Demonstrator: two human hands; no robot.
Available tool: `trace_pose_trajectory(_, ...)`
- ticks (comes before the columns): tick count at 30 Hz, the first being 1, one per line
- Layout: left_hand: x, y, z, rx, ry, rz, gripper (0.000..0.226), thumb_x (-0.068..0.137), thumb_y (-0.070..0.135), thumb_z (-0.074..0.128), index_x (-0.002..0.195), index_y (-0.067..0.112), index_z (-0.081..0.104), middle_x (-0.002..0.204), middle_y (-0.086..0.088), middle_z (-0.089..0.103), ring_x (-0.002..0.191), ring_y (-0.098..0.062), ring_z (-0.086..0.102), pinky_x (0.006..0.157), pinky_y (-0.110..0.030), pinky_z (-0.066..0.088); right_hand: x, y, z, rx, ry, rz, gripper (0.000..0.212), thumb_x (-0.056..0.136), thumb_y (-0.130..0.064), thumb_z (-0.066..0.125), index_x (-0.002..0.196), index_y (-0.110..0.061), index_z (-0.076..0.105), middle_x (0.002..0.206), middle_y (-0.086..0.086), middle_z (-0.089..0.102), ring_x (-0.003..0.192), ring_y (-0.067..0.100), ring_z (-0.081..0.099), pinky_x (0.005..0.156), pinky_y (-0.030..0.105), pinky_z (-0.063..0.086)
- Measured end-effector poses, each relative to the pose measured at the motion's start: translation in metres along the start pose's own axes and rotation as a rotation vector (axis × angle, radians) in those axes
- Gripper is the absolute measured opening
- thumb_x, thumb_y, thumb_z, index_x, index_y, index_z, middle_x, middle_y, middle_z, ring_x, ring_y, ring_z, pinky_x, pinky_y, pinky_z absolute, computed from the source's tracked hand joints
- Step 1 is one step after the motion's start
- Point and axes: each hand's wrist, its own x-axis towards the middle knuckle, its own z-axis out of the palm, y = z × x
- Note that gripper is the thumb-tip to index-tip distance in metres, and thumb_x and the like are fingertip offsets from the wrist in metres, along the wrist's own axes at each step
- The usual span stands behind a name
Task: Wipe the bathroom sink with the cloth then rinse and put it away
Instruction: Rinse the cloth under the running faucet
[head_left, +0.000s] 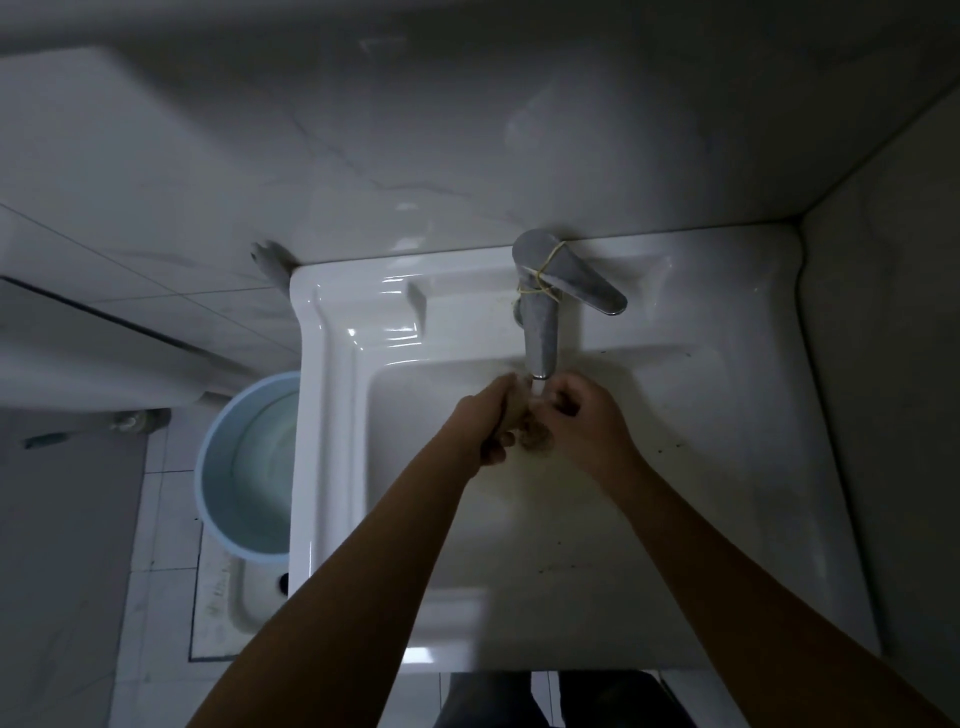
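A small brownish cloth (530, 428) is bunched between both hands, directly under the spout of the chrome faucet (540, 332). Water runs from the spout onto it. My left hand (491, 423) is closed on the cloth's left side, my right hand (584, 423) on its right side. Both hands hover over the basin of the white sink (727, 415). The faucet's lever (582, 283) points to the right, and a yellow rubber band is wound around the faucet body. Most of the cloth is hidden by my fingers.
A light blue bucket (208, 467) with water stands on the floor to the left of the sink. Grey tiled walls close in behind and on the right. Dark specks dot the sink's right rim. A white squat pan edge shows below the bucket.
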Motion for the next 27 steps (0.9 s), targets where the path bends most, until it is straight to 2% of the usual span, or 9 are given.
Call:
trace_pose_trajectory(2, -0.005, 0.002, -0.002, -0.136, -0.078, 0.031, 0.044, 0.093, 0.041, 0.064, 0.115, 0.003, 0.068, 0.08, -0.008, 0.064, 0.052, -0.014, 0.055, 0.045, -0.022, 0.042, 0.005, -0.002, -0.003, -0.004, -0.006, -0.027, 0.018, 0.094, -0.027, 0.064, 0.077, -0.026, 0.059, 0.072, -0.005, 0.061, 0.065, 0.005, 0.056, 0.062, 0.024, 0.045)
trace_pose_trajectory(6, -0.007, -0.007, 0.0, -0.338, -0.033, 0.175, 0.03, 0.093, 0.024, 0.068, 0.114, 0.002, 0.068, 0.094, -0.013, 0.074, 0.071, -0.019, 0.071, 0.063, -0.029, 0.057, 0.015, -0.003, -0.007, 0.146, -0.049, 0.084, 0.02, 0.096, -0.025, 0.057, 0.084, -0.014, 0.068, 0.082, 0.015, 0.067, 0.077, 0.018, 0.063, 0.08, 0.049, 0.056)
trace_pose_trajectory(8, -0.008, -0.016, 0.003, -0.337, 0.015, 0.25, 0.039, 0.091, 0.028, 0.072, 0.119, 0.002, 0.066, 0.105, -0.017, 0.076, 0.089, -0.024, 0.076, 0.073, -0.033, 0.059, 0.014, -0.006, -0.006, 0.175, -0.071, 0.118, 0.02, 0.096, -0.03, 0.058, 0.085, -0.019, 0.07, 0.082, 0.008, 0.07, 0.08, 0.02, 0.066, 0.082, 0.045, 0.057)
trace_pose_trajectory(10, -0.011, -0.021, 0.006, -0.328, 0.015, 0.265, 0.039, 0.091, 0.029, 0.07, 0.119, 0.002, 0.066, 0.108, -0.017, 0.076, 0.097, -0.028, 0.075, 0.076, -0.034, 0.06, 0.012, -0.008, -0.006, 0.182, -0.085, 0.112, 0.017, 0.098, -0.025, 0.058, 0.095, -0.016, 0.072, 0.086, 0.005, 0.072, 0.081, 0.02, 0.068, 0.075, 0.033, 0.055)
trace_pose_trajectory(13, -0.016, -0.023, 0.004, -0.261, -0.026, 0.267, 0.034, 0.097, 0.028, 0.063, 0.115, 0.0, 0.069, 0.099, -0.015, 0.074, 0.089, -0.025, 0.071, 0.076, -0.032, 0.059, 0.006, -0.01, -0.006, 0.281, -0.168, 0.112, 0.017, 0.098, -0.014, 0.06, 0.109, -0.01, 0.072, 0.088, 0.008, 0.071, 0.078, 0.019, 0.068, 0.073, 0.033, 0.057)
trace_pose_trajectory(17, -0.019, -0.022, -0.003, -0.229, -0.05, 0.286, 0.026, 0.097, 0.022, 0.063, 0.109, 0.0, 0.071, 0.093, -0.014, 0.072, 0.084, -0.023, 0.068, 0.072, -0.032, 0.056, 0.004, -0.003, -0.008, 0.225, -0.249, 0.092, 0.009, 0.094, -0.023, 0.069, 0.1, -0.019, 0.074, 0.088, -0.001, 0.076, 0.082, 0.016, 0.073, 0.078, 0.036, 0.06)
trace_pose_trajectory(20, -0.018, -0.021, -0.004, -0.157, 0.033, 0.351, 0.012, 0.094, 0.015, 0.066, 0.096, 0.006, 0.074, 0.087, -0.012, 0.073, 0.081, -0.023, 0.068, 0.062, -0.027, 0.054, 0.005, -0.001, -0.009, 0.245, -0.112, 0.098, 0.012, 0.095, -0.022, 0.065, 0.095, -0.015, 0.074, 0.092, 0.006, 0.077, 0.09, 0.026, 0.075, 0.081, 0.042, 0.062)
trace_pose_trajectory(23, -0.019, -0.021, -0.002, -0.035, 0.134, 0.405, 0.008, 0.095, 0.01, 0.063, 0.094, 0.004, 0.069, 0.081, -0.01, 0.068, 0.066, -0.017, 0.061, 0.049, -0.017, 0.046, 0.006, -0.002, -0.005, 0.541, 0.048, 0.286, 0.019, 0.096, -0.015, 0.061, 0.105, 0.0, 0.07, 0.105, 0.02, 0.074, 0.097, 0.033, 0.073, 0.074, 0.034, 0.062)
trace_pose_trajectory(27, -0.018, -0.022, 0.0, 0.23, 0.098, 0.351, 0.013, 0.095, 0.015, 0.056, 0.085, 0.014, 0.065, 0.077, -0.006, 0.065, 0.062, -0.015, 0.054, 0.052, -0.021, 0.042, 0.002, -0.007, -0.001, 0.749, 0.063, 0.409, 0.02, 0.1, -0.014, 0.056, 0.109, -0.001, 0.068, 0.095, 0.011, 0.075, 0.089, 0.024, 0.074, 0.064, 0.026, 0.058)
